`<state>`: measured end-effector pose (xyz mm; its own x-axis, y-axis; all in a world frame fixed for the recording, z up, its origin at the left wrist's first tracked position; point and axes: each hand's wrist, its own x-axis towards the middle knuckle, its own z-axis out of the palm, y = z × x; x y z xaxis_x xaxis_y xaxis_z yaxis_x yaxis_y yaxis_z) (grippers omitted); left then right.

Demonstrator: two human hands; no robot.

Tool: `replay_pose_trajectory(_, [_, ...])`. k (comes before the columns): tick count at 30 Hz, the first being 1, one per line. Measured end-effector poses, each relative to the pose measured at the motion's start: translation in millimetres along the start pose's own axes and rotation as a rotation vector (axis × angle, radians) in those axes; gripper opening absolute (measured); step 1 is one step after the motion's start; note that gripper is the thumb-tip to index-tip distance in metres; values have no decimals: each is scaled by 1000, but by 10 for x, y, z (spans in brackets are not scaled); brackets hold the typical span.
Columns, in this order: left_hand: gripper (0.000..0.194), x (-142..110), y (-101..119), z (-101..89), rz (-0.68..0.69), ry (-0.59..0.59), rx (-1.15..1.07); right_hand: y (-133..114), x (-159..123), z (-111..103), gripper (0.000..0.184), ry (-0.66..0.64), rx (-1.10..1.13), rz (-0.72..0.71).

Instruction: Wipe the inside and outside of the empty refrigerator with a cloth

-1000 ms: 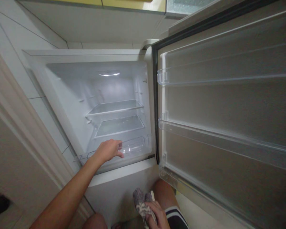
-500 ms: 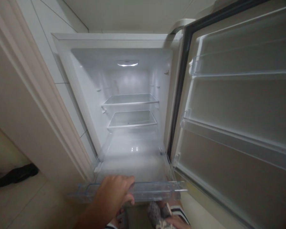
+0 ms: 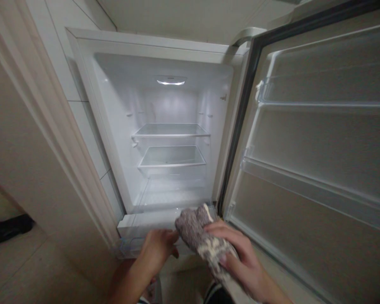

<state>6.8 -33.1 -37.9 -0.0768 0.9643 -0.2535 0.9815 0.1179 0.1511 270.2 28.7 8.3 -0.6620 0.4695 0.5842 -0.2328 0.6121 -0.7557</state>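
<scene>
Below the shelves of the open fridge, a clear plastic drawer (image 3: 129, 247) sticks out at the front. My left hand (image 3: 156, 249) is at its front edge, fingers curled over the rim with the thumb below; the exact contact is partly hidden. My right hand (image 3: 240, 257) is wrapped around a bunched, fuzzy grey-brown and cream cloth (image 3: 193, 230), held over the right part of the drawer. The cloth's tip comes close to the fingers of my left hand and covers part of the drawer front.
Two glass shelves (image 3: 171, 156) sit inside the lit fridge (image 3: 120, 93). Its door (image 3: 319, 139) stands wide open on the right, with clear door racks (image 3: 304, 175). A pale door frame (image 3: 60, 139) borders the left side. A black object (image 3: 9, 228) lies on the floor at far left.
The drawer has slid inward, with my left hand at its front. My right hand has risen from low by the legs, bringing the cloth up over the drawer.
</scene>
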Motion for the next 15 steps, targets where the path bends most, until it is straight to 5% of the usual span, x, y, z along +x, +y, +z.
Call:
replay_pose_trajectory(3, [27,22,-5,107,0,30,18,170,730,91,33,-52,-239,62])
replay_pose_trajectory(6, [29,11,7,180,-2,49,21,752,1269,243,31,-124,-609,384])
replay_pose_trajectory(11, [28,-10,49,384,28,56,20,1683,1652,583,38,-112,-772,622])
replay_pose_trajectory(15, [25,12,66,564,84,28,17,1933,1908,1070,48,-174,-772,569])
